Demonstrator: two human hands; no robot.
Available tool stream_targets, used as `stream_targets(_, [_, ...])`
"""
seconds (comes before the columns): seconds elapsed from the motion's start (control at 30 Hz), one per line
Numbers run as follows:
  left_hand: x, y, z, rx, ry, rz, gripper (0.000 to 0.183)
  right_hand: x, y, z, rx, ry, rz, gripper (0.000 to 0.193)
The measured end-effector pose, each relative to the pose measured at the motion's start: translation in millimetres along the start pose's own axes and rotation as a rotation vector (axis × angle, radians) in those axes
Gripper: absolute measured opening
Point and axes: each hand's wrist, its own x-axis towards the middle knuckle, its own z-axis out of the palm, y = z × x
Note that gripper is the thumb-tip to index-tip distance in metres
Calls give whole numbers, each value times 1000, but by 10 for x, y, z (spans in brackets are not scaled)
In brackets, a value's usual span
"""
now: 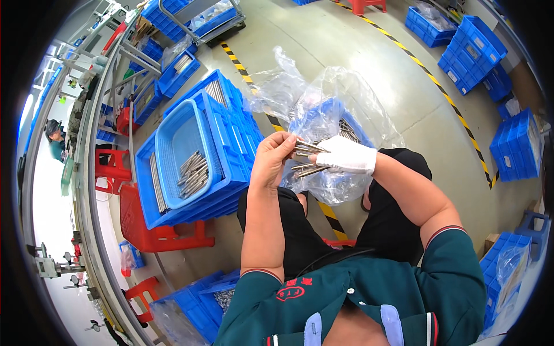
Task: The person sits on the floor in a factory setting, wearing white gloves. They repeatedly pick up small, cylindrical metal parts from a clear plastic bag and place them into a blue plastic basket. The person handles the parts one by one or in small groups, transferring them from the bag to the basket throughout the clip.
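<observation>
My bare left hand [276, 154] is closed, thumb and fingers pinching the end of a slim metal rod. Beside it, my right hand [351, 155], in a white glove, is wrapped round several similar metal rods [309, 168] that stick out toward the left. Both hands are above a blue crate [329, 109] draped with a transparent plastic bag [369, 98], and more rods lie inside it. To the left, a light blue basket [178, 135] holds a loose pile of metal rods [194, 174]. It rests on stacked blue crates [234, 124] with rods along their sides.
A red stool [135, 216] is under the left crates. At far left runs a metal-framed bench [92, 173], with another person [56, 138] beyond it. Blue crates [516, 144] stand at the right. Yellow-black tape [398, 43] crosses the floor.
</observation>
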Motion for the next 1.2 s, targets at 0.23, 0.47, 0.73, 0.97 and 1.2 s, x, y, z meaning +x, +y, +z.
stream_targets(0.23, [9,-109,14,-353,-100,-175,10,-36,36,10,17,12,-19,47])
stream_targets(0.47, [7,-128,59,-206,-70,-115,12,-3,142,36,-109,57,-71,37])
stream_targets(0.73, [-8,-89,202,238,133,173,19,13,13,-46,-71,37,24,43])
stream_targets(0.97, [-21,-45,50,265,242,207,15,89,1,60,-110,67,16,37])
stream_targets(1.2, [48,-121,-249,241,517,274,19,150,-484,29,407,264,54,28])
